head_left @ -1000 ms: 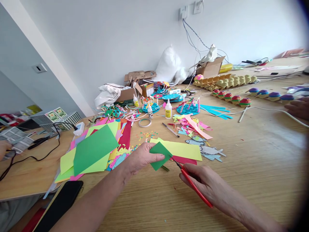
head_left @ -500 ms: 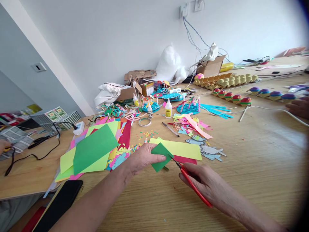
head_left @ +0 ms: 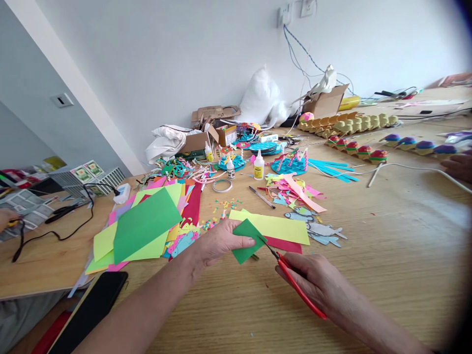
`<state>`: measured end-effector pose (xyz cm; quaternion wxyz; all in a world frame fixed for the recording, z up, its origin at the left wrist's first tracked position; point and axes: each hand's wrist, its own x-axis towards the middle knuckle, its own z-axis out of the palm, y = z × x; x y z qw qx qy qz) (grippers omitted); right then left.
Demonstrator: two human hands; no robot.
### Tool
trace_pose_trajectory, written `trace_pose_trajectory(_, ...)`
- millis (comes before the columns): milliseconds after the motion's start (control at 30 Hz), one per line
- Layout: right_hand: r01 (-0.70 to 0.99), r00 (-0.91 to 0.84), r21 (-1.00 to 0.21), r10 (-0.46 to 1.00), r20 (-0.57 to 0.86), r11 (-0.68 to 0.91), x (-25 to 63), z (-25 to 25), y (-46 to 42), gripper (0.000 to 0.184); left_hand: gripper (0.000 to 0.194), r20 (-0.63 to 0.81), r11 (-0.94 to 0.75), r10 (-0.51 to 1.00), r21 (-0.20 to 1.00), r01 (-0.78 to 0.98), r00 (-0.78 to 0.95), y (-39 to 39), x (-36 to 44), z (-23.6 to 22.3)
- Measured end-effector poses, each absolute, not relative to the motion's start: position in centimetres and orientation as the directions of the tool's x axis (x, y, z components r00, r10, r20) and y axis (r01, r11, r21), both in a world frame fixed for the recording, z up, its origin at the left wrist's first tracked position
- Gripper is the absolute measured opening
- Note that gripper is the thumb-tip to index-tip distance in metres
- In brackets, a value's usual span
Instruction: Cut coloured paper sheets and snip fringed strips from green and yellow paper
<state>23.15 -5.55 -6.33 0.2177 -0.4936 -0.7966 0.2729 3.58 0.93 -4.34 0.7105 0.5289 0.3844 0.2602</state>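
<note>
Between thumb and fingers, my left hand point(head_left: 229, 239) pinches a small green piece of paper point(head_left: 248, 250), held above the table. My right hand point(head_left: 313, 280) grips red-handled scissors point(head_left: 300, 290), whose dark blade tips meet the right edge of the green paper. I cannot tell how far the blades are into it. Just behind lie a pale yellow paper strip point(head_left: 282, 228) and a dark red strip point(head_left: 285, 245) partly under it. Several grey and blue paper fish point(head_left: 324, 230) rest to their right.
Stacked coloured sheets point(head_left: 145, 223) lie left, with a black phone point(head_left: 92, 309) nearer me. Behind are a pen point(head_left: 262, 197), paper scraps point(head_left: 291, 189), a glue bottle point(head_left: 258, 166) and a tape roll point(head_left: 221, 185). Painted egg-carton strips point(head_left: 357, 148) and another person's hand point(head_left: 457, 164) are at right.
The view has shifted slightly. Both hands keep their grips, and the scissor tips stay at the green paper's edge, with the handles a little lower and further right.
</note>
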Motion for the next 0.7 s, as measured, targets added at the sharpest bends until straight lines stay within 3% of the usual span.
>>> trace_pose_trajectory(333, 0.678, -0.411, -0.632, 0.906, 0.096, 0.375, 23.05, -6.47, -5.21, 0.038, 0.035, -0.231, 0.255, 0.813, 0.966, 0.029, 0.534, 0.72, 3.39, -3.91)
trace_pose_trajectory(700, 0.604, -0.424, -0.744, 0.906, 0.004, 0.285, 22.98, -6.39, -5.45, 0.033, 0.032, -0.242, 0.263, 0.796, 0.964, 0.043, 0.555, 0.47, 3.74, -4.43)
